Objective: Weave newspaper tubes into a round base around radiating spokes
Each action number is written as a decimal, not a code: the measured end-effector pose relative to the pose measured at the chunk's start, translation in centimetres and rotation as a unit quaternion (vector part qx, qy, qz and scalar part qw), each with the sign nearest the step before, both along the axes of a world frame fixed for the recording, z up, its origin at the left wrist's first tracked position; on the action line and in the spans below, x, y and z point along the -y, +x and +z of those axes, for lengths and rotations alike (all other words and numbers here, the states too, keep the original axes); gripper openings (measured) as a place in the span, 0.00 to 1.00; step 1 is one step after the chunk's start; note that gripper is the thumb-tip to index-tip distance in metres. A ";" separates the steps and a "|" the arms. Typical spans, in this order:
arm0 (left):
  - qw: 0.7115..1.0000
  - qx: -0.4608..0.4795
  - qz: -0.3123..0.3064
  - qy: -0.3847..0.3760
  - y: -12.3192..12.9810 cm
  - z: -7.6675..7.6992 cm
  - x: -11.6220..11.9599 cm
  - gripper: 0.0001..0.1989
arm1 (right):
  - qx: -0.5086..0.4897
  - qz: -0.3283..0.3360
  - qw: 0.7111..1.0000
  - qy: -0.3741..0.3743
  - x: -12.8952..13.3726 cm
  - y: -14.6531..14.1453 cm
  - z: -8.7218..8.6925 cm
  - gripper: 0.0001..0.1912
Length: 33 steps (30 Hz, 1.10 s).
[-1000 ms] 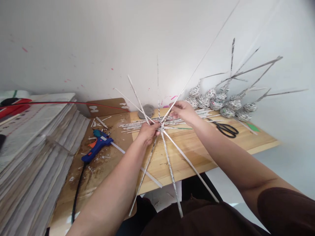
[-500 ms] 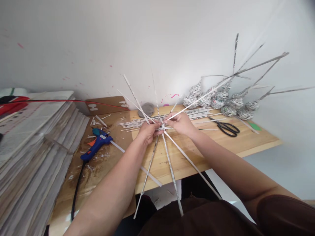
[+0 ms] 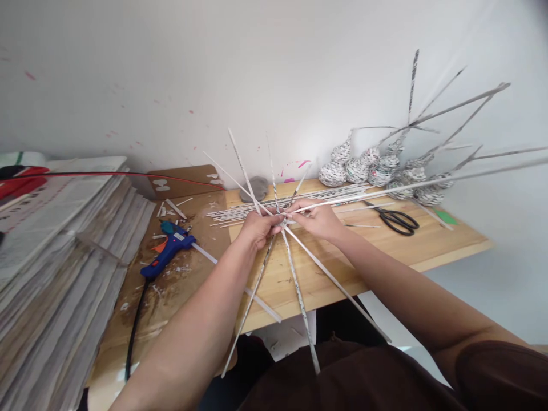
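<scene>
Several rolled newspaper sticks [image 3: 297, 279] fan out like spokes from a small woven centre above the table's middle. My left hand [image 3: 259, 227] is closed on that centre from the left, thumb on top. My right hand [image 3: 314, 217] pinches a long white paper stick [image 3: 377, 194] close to the centre; its far end runs out past the right edge of the view. Both sets of fingertips nearly meet, and they hide most of the woven middle.
Behind my hands lies a bundle of paper sticks [image 3: 231, 214]. Woven newspaper gourds [image 3: 336, 168] stand back right, near black scissors [image 3: 398, 221]. A blue glue gun [image 3: 169, 251] rests on cardboard at left, beside a tall newspaper stack [image 3: 85, 274]. A grey lump [image 3: 254, 189] sits by the wall.
The long stick in my right hand has swung down from a steep slant to nearly level, pointing right. The spokes have turned slightly; my hands stay close together at the centre.
</scene>
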<state>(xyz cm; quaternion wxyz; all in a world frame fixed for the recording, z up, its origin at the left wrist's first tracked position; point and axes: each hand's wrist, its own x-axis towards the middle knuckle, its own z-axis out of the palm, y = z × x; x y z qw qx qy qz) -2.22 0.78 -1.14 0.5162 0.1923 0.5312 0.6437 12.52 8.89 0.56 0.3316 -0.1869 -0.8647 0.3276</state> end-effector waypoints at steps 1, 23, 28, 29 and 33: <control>1.000 -0.004 0.005 -0.001 0.0 0.0 0.0 0.11 | 0.000 0.003 1.000 0.006 0.1 0.1 0.1 0.06; 0.998 0.055 -0.005 -0.010 -0.9 0.0 -0.7 0.09 | 0.030 0.072 0.979 0.188 -1.2 1.6 0.4 0.10; 0.998 0.056 -0.005 0.012 -1.0 -0.5 -0.8 0.07 | 0.026 0.051 0.994 0.093 -0.8 1.5 0.1 0.10; 0.998 0.052 -0.005 0.021 -0.9 -0.6 -0.7 0.06 | 0.026 0.050 0.995 0.083 -0.7 1.4 0.1 0.10; 0.999 0.028 -0.001 0.045 -0.7 -0.7 -0.5 0.10 | 0.049 0.028 0.998 0.012 -0.5 1.2 0.4 0.10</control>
